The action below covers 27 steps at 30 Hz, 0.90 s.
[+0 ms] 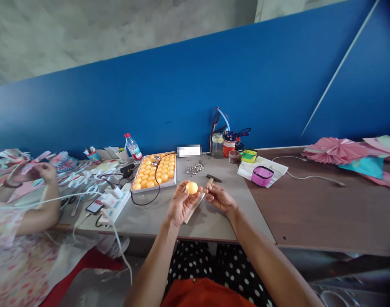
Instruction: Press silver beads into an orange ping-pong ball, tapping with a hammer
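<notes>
My left hand (pixel 181 204) is closed on a small orange ball (pixel 191 187), held up over the grey table (pixel 214 217). My right hand (pixel 218 198) is just to the right of the ball, fingers pinched near it; what they pinch is too small to make out. A small hammer (pixel 211 181) lies on the table right behind my right hand. A white tray (pixel 154 172) filled with several orange balls sits to the left. A heap of small metal pieces (pixel 195 168) lies behind my hands.
A power strip (pixel 116 201), phone (pixel 94 207) and cables crowd the left. Another person (pixel 28 200) works at far left. A water bottle (pixel 133 147), jars (pixel 223 144) and a pink box (pixel 261 175) stand behind. Pink paper fans (pixel 333 150) lie on the brown table at right.
</notes>
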Available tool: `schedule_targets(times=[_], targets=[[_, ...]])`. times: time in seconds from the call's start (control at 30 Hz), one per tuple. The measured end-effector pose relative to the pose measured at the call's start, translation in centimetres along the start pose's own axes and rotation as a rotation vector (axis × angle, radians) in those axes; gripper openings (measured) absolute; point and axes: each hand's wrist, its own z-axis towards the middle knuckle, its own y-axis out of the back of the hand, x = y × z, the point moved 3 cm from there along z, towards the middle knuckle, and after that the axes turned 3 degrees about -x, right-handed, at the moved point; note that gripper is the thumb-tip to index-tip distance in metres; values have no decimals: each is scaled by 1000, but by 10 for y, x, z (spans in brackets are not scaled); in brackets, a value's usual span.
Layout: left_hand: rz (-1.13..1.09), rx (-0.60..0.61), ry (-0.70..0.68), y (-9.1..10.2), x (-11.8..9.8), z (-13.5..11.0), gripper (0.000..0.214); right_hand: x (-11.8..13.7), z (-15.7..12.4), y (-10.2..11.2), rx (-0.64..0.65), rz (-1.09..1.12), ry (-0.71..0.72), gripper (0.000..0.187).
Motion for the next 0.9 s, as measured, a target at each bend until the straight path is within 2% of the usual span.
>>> schedule_targets(times=[0.23, 0.4, 0.5, 0.67, 0.9], targets=[[4, -24, 26, 28, 10, 36, 39, 0, 2, 2, -16, 13, 18, 13], [9, -102, 35, 48, 17, 52, 37, -1, 4, 10, -123, -20, 36, 15], [-3, -127, 41, 57, 23, 58, 36, -1, 5, 8, -107, -23, 40, 17], [-42, -140, 103, 63, 33, 63, 28, -1, 5, 2, -46, -38, 51, 17], [-41, -161, 137, 60, 43, 60, 18, -2, 8, 13, -126, -23, 71, 18]])
